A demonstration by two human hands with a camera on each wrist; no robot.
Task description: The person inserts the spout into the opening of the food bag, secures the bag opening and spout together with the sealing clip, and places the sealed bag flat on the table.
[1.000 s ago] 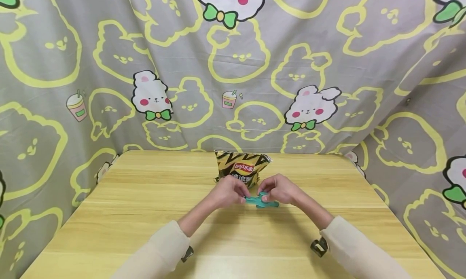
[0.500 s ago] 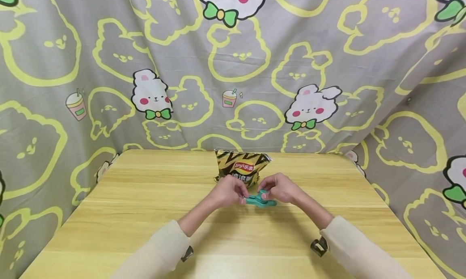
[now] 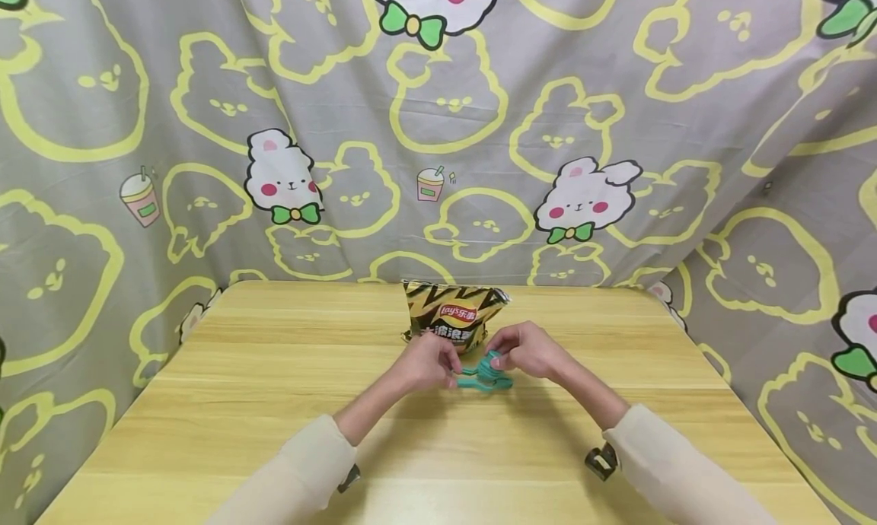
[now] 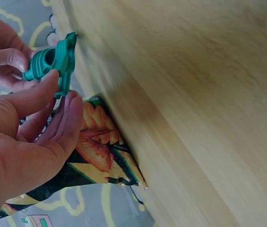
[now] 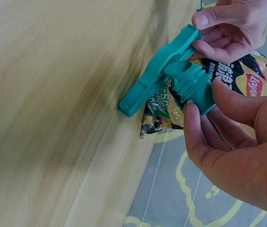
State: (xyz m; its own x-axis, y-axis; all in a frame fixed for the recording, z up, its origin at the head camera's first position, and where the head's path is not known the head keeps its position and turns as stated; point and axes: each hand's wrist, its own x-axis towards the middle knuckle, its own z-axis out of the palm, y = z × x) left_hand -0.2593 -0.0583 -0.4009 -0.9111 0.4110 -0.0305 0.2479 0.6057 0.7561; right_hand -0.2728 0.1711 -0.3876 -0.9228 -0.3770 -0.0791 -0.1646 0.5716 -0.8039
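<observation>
Between both hands, above the table, is a teal bag clip (image 3: 489, 367) with a long bar and a round ribbed spout (image 5: 193, 89). My right hand (image 3: 529, 350) pinches the spout between thumb and fingertips. The left hand (image 3: 425, 361) holds the clip's left end, with thumb and fingers close together there. In the head view the clip's two arms stand apart, with a gap between them. Right behind the hands a black-and-yellow Lay's chip bag (image 3: 457, 312) stands upright; the hands partly hide its lower front.
The light wooden table (image 3: 274, 434) reaches to a grey curtain (image 3: 466, 129) with yellow outlines and white cartoon animals, behind and at both sides. A dark band (image 3: 601, 462) shows under the right sleeve, and another dark piece (image 3: 350, 478) under the left.
The clip's arms have spread apart, and its spout has tilted upward. Its right end has swung slightly left. Both hands keep their hold, and the chip bag stays in place.
</observation>
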